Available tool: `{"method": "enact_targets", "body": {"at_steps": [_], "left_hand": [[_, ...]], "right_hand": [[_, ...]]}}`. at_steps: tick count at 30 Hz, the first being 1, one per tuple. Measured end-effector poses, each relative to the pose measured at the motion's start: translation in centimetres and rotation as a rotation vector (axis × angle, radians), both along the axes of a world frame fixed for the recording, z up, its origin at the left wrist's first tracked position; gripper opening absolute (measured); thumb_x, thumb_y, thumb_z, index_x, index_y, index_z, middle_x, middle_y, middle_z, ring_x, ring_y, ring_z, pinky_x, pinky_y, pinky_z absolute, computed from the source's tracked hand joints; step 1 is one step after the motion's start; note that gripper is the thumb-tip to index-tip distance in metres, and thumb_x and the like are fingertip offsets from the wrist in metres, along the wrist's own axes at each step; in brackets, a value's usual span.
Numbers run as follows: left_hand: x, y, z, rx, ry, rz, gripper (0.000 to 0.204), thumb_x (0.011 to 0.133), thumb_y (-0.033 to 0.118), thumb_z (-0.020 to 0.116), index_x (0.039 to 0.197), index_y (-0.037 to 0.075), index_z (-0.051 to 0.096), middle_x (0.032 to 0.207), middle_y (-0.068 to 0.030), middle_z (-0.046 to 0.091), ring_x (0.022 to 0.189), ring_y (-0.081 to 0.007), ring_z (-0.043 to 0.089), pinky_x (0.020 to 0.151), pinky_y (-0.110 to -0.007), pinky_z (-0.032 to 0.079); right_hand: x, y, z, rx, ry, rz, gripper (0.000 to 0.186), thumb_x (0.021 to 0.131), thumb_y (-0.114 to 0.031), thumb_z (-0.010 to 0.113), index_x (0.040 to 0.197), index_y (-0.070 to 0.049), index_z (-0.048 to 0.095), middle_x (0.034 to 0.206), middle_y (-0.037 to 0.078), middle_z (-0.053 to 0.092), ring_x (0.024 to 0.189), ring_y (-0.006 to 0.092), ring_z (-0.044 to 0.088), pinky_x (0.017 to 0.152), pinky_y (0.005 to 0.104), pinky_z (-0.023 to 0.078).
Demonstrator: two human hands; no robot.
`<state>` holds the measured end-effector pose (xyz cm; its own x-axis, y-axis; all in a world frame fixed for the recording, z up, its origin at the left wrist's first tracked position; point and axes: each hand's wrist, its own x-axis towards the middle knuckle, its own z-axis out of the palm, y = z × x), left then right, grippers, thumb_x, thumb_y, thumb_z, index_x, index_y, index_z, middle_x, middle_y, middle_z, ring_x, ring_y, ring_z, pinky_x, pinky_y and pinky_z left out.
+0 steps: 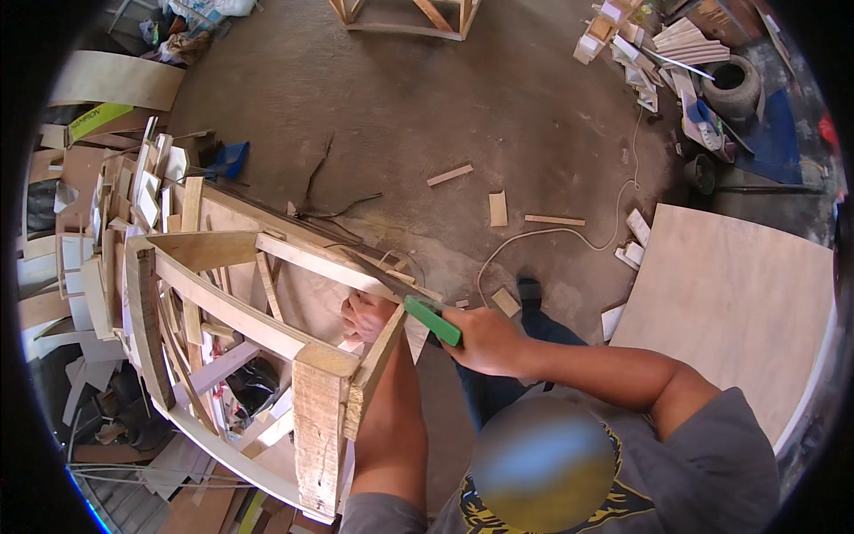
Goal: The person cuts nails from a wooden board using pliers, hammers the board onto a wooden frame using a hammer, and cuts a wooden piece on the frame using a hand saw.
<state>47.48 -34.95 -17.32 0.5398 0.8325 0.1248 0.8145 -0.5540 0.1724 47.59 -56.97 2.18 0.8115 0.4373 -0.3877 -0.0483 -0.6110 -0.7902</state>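
Note:
My right hand [487, 342] is closed around the green handle of a handsaw [433, 321]. Its thin dark blade points up and left, lying along the upper rail near the corner of a wooden frame [327, 358]. The frame is built of pale timber bars with curved rails and stands tilted at my left. Reaching through it, my left hand [366, 316] has its fingers curled at the end of the upper rail, just below the blade. Part of that hand is hidden by the rail, and a slanting bar crosses in front of my left wrist.
Wood offcuts [89, 267] pile up at the left. A plywood sheet [721, 294] leans at the right. Small wood pieces [498, 210] and a pale cord [543, 233] lie on the floor. Another wooden frame [405, 34] stands at the far side, with clutter around a tyre-like ring [745, 93].

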Motion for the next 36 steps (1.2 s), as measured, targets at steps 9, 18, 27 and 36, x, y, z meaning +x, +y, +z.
{"method": "enact_targets", "body": {"at_steps": [9, 18, 27, 36], "left_hand": [[0.3, -0.6, 0.8, -0.024, 0.020, 0.020, 0.026, 0.098, 0.032, 0.061, 0.116, 0.020, 0.075, 0.121, -0.0002, 0.066, 0.122, -0.0260, 0.060, 0.114, -0.069, 0.029], [0.6, -0.8, 2.0, -0.097, 0.011, 0.023, 0.028, 0.099, 0.030, 0.060, 0.121, 0.021, 0.075, 0.125, 0.0002, 0.066, 0.125, -0.0270, 0.059, 0.117, -0.072, 0.025], [0.1, -0.6, 1.2, -0.063, 0.023, 0.029, 0.029, 0.099, 0.030, 0.059, 0.121, 0.021, 0.075, 0.126, -0.0010, 0.065, 0.125, -0.0272, 0.058, 0.117, -0.069, 0.025], [-0.1, -0.6, 1.2, -0.059, 0.037, 0.026, 0.029, 0.099, 0.031, 0.058, 0.121, 0.021, 0.075, 0.126, -0.0013, 0.065, 0.125, -0.0272, 0.058, 0.117, -0.069, 0.025]], "right_hand": [[0.4, -2.0, -1.6, 0.643, 0.547, 0.020, 0.049, 0.100, -0.049, 0.065, 0.095, -0.001, 0.057, 0.074, 0.019, 0.061, 0.065, 0.0376, 0.063, 0.062, 0.0456, 0.049], [-2.8, -4.8, 1.7, 0.410, 0.073, -0.009, 0.035, 0.102, -0.038, 0.057, 0.099, -0.003, 0.058, 0.072, 0.024, 0.064, 0.075, 0.0483, 0.067, 0.068, 0.0546, 0.050], [-3.6, -5.9, 5.4, 0.235, 0.202, -0.019, 0.034, 0.100, -0.034, 0.056, 0.096, -0.001, 0.061, 0.081, 0.028, 0.067, 0.080, 0.0516, 0.066, 0.070, 0.0575, 0.051], [-2.3, -4.5, 3.5, 0.268, 0.170, -0.061, 0.031, 0.101, -0.029, 0.054, 0.092, 0.000, 0.058, 0.073, 0.025, 0.062, 0.071, 0.0485, 0.064, 0.063, 0.0525, 0.047]]}}
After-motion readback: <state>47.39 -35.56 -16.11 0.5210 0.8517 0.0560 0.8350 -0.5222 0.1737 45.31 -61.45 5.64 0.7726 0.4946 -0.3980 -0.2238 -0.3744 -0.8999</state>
